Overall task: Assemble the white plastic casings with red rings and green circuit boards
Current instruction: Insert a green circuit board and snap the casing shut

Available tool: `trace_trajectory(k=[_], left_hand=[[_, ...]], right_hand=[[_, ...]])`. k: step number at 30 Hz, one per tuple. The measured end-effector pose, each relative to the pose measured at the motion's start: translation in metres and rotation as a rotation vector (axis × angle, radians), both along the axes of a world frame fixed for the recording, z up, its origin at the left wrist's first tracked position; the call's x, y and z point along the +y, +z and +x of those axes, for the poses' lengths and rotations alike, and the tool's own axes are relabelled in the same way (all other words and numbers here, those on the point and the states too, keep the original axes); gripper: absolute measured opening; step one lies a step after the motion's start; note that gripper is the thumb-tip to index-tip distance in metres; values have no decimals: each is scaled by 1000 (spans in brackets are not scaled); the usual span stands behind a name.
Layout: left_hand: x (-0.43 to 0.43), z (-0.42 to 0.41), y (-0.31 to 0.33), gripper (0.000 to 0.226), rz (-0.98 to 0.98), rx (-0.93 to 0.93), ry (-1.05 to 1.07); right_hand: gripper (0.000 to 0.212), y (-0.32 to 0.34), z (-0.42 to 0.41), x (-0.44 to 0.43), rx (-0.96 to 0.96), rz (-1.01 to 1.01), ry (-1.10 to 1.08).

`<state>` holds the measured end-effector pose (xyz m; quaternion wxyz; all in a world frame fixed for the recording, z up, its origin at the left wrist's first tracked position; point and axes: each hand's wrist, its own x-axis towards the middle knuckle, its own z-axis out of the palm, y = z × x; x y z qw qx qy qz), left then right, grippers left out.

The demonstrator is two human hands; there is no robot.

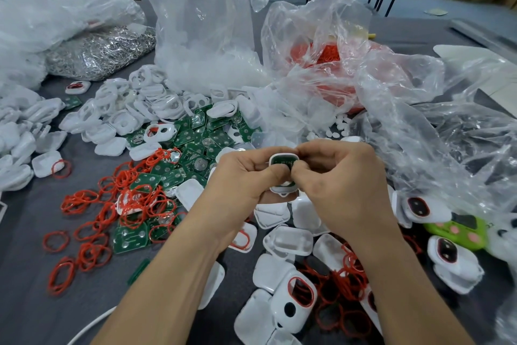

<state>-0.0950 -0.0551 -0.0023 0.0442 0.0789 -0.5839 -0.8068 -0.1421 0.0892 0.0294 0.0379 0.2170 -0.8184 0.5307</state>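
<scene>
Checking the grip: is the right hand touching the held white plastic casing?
Touching. Head view: the right hand pinches the rim of the white plastic casing.

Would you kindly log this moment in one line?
left hand: holds white casing | right hand: pinches it | green circuit board: inside it

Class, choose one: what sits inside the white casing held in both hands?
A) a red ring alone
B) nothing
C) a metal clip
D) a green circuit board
D: a green circuit board fills the white casing that the left hand and right hand pinch.
</scene>
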Motion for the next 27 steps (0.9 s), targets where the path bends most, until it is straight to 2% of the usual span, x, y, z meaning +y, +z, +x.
trace_trajectory(k=[6, 12, 14, 17, 23, 27], left_hand=[[-1, 0, 0, 25, -12, -10, -27], [-1, -1, -4, 25, -6, -14, -24], [-1, -1, -4, 24, -7, -11, -27], [-1, -1, -3, 23, -16, -7, -31], [0, -1, -2, 24, -36, -14, -28], [0, -1, -3, 24, -29, -17, -22]], right_hand=[[41, 2, 1, 1, 23, 6, 2], [25, -1, 0, 0, 32, 12, -16], [28, 0, 1, -1, 42, 1, -28], [43, 1, 4, -3, 60, -5, -27], [27, -1, 2, -3, 93, 23, -57], [32, -4, 0, -3, 59, 17, -55]])
